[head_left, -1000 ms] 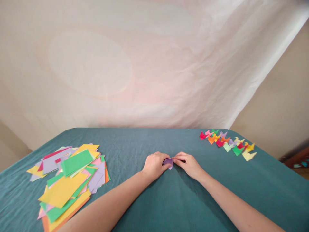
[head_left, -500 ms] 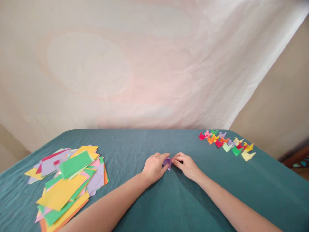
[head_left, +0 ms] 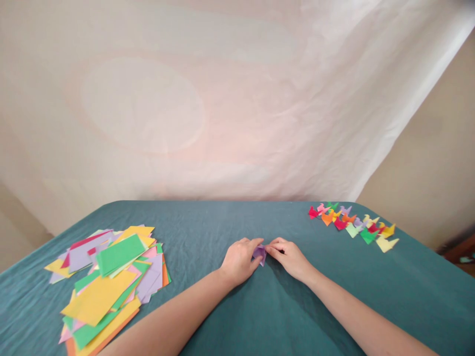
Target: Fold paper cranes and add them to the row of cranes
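Note:
A small folded piece of purple paper (head_left: pixel 261 254) is held between my two hands, just above or on the cloth near the middle of the table. My left hand (head_left: pixel 240 261) grips it from the left, thumb below and fingers above. From the right, my right hand (head_left: pixel 288 257) pinches its right edge or tip between thumb and fingertips. Fingers cover part of the paper, so its full shape is hidden.
Loose coloured paper sheets (head_left: pixel 92 296) lie in a spread pile at the left. Several small folded paper birds (head_left: pixel 352 229) stand in rows at the far right. A dark green cloth (head_left: pixel 208 222) covers the table, with a pale sheet (head_left: pixel 237 99) hanging behind.
The view has shifted slightly, so everything sits a little lower and further right. Both hands keep their hold on the purple paper, with the fingers only slightly moved.

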Tool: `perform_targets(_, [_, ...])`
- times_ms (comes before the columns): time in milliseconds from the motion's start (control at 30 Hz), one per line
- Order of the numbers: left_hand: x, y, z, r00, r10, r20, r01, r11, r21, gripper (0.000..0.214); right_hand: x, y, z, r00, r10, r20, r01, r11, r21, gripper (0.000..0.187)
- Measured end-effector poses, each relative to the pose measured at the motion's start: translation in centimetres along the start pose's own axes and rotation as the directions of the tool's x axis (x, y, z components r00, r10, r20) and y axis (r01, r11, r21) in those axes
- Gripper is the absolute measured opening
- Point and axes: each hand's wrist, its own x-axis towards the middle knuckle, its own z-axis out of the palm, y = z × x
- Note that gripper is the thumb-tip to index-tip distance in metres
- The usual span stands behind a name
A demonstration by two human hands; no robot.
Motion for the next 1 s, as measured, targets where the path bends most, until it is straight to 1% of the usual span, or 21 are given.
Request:
perform_targets(167, [0.01, 0.04, 0.00, 1.000, -0.011, 0.003, 0.011, 1.000, -0.025, 0.042, 0.24, -0.03, -0.05, 0.999, 0.022, 0.029, -0.024, 0.999, 0.046, 0.032])
perform_targets(300, [0.06, 0.06, -0.13, 1.000, -0.030, 0.008, 0.030, 0.999, -0.035, 0.041, 0.12, -0.17, -0.06, 0.999, 0.031, 0.024, -0.032, 0.999, 0.033, 0.028])
perform_targets(467, [0.14, 0.21, -0.34, 0.999, -0.032, 0.014, 0.033, 0.996, -0.082, 0.042, -0.11, -0.24, -0.38, 0.999, -0.014, 0.051, 0.012, 0.999, 0.038, 0.026])
perform_targets(633, [0.22, 0.17, -0.29, 0.999, -0.053, 0.013, 0.054, 0.992, -0.112, 0.041, -0.17, 0.22, -0.44, 0.997, -0.043, 0.062, 0.041, 0.999, 0.033, 0.025])
perform_targets(833, [0.30, -0.01, -0.11, 0.996, -0.087, 0.019, 0.089, 0.985, -0.151, 0.040, -0.23, 0.50, -0.40, 0.996, -0.057, 0.075, 0.055, 0.998, 0.023, 0.026])
perform_targets(1000, [0.34, -0.16, 0.00, 0.994, -0.106, 0.021, 0.108, 0.984, -0.144, 0.040, -0.21, 0.43, -0.45, 0.996, -0.051, 0.075, 0.049, 0.999, 0.023, 0.026])
